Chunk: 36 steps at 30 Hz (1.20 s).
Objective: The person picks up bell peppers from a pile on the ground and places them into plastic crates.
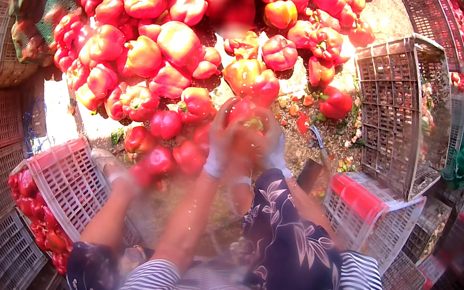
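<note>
My left hand (220, 143), in a pale glove, cups one side of a red bell pepper (242, 111). On the pepper's other side is my right hand (272, 148), gloved the same way. Both hands are closed around it, and a green stem shows between them. Directly beyond lies a big heap of red and orange-streaked bell peppers (178, 42) on the ground. One loose red pepper (334, 103) sits to the right of my hands. Several more red peppers (165, 125) lie left of my left wrist.
A tipped plastic crate (385, 115) stands on the right, above a white and red crate (357, 195). Another such crate (70, 186) is at my left, with red peppers beside it. A thin tool (321, 146) lies near my right hand. Green mesh sacks (43, 12) bulge at far left.
</note>
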### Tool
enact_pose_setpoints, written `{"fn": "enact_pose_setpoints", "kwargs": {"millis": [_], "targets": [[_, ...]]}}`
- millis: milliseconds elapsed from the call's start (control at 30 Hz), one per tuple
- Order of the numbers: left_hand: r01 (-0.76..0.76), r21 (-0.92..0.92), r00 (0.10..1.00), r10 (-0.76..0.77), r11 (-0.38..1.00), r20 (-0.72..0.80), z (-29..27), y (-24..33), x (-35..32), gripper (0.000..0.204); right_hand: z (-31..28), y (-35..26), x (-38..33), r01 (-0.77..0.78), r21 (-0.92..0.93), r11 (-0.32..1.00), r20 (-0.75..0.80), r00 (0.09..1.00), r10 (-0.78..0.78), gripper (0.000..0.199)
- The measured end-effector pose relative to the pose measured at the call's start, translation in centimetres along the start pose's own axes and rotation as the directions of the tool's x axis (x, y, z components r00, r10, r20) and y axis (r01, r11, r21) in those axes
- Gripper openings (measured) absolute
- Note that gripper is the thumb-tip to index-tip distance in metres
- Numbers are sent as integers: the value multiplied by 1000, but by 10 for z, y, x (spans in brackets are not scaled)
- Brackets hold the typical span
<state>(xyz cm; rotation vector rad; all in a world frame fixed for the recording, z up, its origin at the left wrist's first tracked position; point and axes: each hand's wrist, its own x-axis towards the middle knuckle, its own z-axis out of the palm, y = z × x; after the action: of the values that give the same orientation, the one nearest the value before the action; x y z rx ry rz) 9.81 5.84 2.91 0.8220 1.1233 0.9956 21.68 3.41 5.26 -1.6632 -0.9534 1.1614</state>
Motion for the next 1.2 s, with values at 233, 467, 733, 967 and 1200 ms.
{"fn": "enact_pose_setpoints", "kwargs": {"millis": [233, 467, 733, 967, 1200], "targets": [[-28, 59, 999, 26, 998, 47, -9, -12, 0, 52, -5, 10, 5, -287, 386, 877, 134, 958, 255, 43], [115, -232, 976, -66, 966, 207, -19, -2, -1, 57, -20, -11, 5, -481, 596, 643, 334, 877, 346, 25], [358, -661, 932, -203, 660, 301, -18, 16, 6, 62, -48, -8, 8, -524, 703, 480, 502, 844, 188, 43], [240, -540, 952, -87, 807, 292, -18, 26, 15, 70, -40, -29, 17, -220, 213, 952, 336, 931, 140, 40], [78, -82, 988, -66, 994, 140, -8, 40, 20, 66, -35, -20, 13, 149, -152, 977, 171, 978, -123, 48]]}}
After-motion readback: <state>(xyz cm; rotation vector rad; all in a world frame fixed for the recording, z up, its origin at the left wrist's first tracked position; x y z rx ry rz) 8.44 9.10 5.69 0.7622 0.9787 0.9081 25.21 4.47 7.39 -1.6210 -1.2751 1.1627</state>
